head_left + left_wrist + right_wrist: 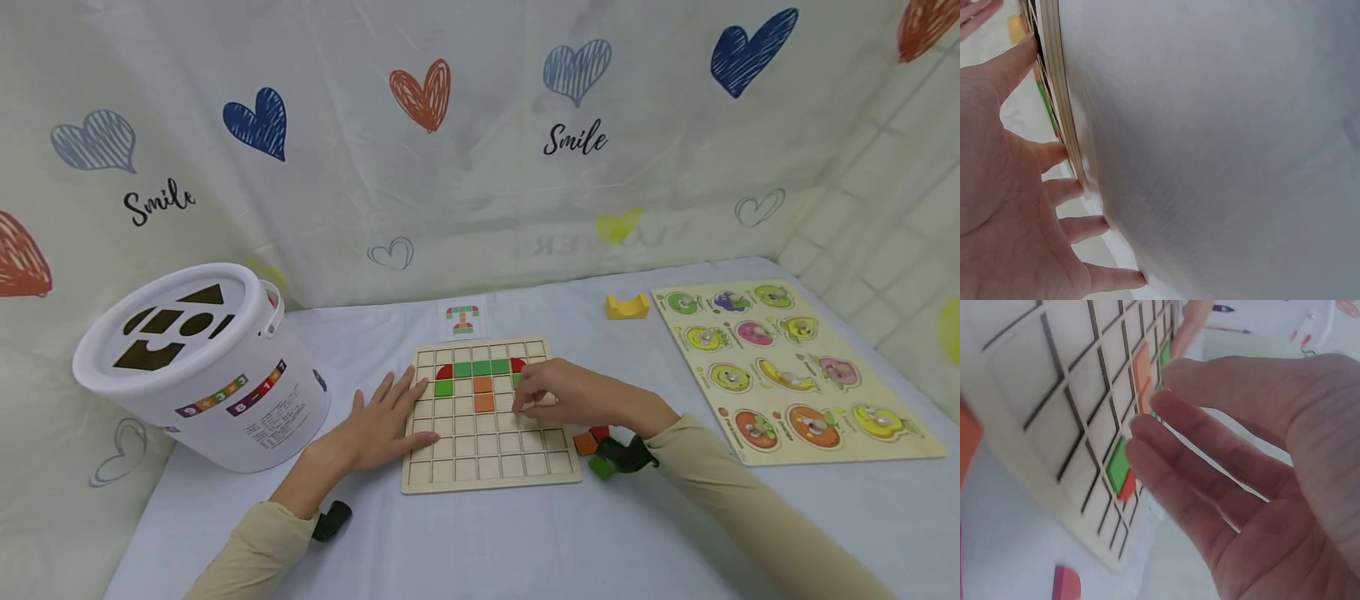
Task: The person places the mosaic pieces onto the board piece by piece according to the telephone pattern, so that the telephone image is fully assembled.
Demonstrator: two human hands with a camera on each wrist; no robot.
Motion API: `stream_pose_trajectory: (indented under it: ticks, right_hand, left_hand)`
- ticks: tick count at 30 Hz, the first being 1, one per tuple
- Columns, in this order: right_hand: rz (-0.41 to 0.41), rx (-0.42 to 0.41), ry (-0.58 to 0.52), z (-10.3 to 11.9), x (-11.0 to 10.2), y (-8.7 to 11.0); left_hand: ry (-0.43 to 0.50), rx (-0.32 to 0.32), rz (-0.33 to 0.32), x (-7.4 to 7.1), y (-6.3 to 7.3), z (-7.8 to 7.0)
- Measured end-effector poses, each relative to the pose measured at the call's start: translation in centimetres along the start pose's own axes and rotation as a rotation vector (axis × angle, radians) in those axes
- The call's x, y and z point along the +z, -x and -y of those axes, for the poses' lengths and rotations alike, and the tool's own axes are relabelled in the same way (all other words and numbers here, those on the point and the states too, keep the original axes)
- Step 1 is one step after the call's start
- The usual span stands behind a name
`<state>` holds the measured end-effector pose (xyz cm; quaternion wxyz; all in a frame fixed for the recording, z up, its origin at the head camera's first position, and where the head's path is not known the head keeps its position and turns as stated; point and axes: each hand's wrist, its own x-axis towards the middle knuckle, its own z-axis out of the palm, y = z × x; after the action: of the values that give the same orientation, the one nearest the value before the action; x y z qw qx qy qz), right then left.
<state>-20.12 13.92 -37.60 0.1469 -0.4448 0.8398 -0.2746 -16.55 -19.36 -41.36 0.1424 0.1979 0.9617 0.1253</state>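
A wooden grid board (491, 450) lies flat. Across its upper part run several green squares (481, 367) with a red quarter-round piece (445, 372) at the left end; orange squares (483, 402) stand below their middle. My left hand (382, 425) rests with spread fingers at the board's left edge, its thumb over the grid. Over the right side of the grid is my right hand (558, 392), fingers loosely bent; the right wrist view shows nothing held between them. Just behind the board lies a small card (462, 319) printed with a coloured T-like pattern.
Loose orange (585, 443), red (599, 432) and green pieces (602, 467) lie by the board's right edge, near the right wrist strap. A white lidded bucket (247, 417) stands left. On the right are a yellow block (627, 307) and a fruit puzzle board (757, 379).
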Motion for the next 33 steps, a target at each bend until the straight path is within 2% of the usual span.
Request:
stream_pose_trajectory:
  ticks: [5,9,14,24,33]
  right_hand:
    - [0.028,0.071,-0.016,-0.5,-1.1,2.6]
    - [0.051,0.134,-0.047,-0.9,-1.1,4.5]
    - [0.046,0.123,-0.066,-1.6,-0.5,6.1]
    - [0.02,0.064,-0.123,-2.1,0.5,6.5]
    - [0.003,0.107,-0.12,-2.6,0.1,7.1]
  left_hand:
    - [0.006,0.006,-0.002,0.1,0.1,-0.1]
    - [-0.001,0.008,-0.006,0.1,0.1,-0.2]
    - [-0.005,0.009,-0.005,0.1,0.1,-0.3]
    - [-0.01,0.009,-0.009,0.0,0.0,-0.2]
    - [0.0,0.004,-0.009,-0.1,0.2,-0.2]
